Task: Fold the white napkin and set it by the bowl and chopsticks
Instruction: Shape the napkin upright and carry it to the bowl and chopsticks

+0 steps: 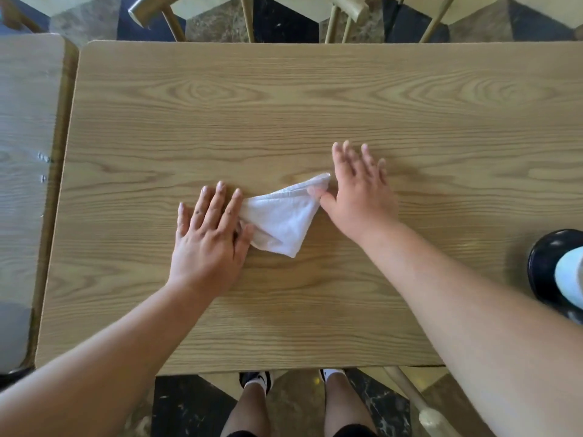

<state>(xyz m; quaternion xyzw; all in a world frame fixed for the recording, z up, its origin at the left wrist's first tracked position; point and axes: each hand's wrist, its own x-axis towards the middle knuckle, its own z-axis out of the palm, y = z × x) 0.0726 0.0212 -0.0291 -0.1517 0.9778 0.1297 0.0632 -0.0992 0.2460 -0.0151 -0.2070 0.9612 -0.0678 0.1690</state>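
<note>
With the white napkin [279, 220] folded to a triangle near the middle of the surface [284, 99], the left hand [208, 244] pressing flat and the right hand [359, 197] released beside it, uneven pressure may shift the layers and skew the fold.

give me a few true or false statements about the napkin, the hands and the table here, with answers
1. The white napkin lies folded into a triangle. True.
2. The left hand is lifted clear of the napkin. False: it presses flat on the napkin's left end.
3. The right hand has its thumb on the napkin's far corner. True.
4. A black bowl stands in the middle of the wooden table. False: it sits at the table's right edge.
</note>
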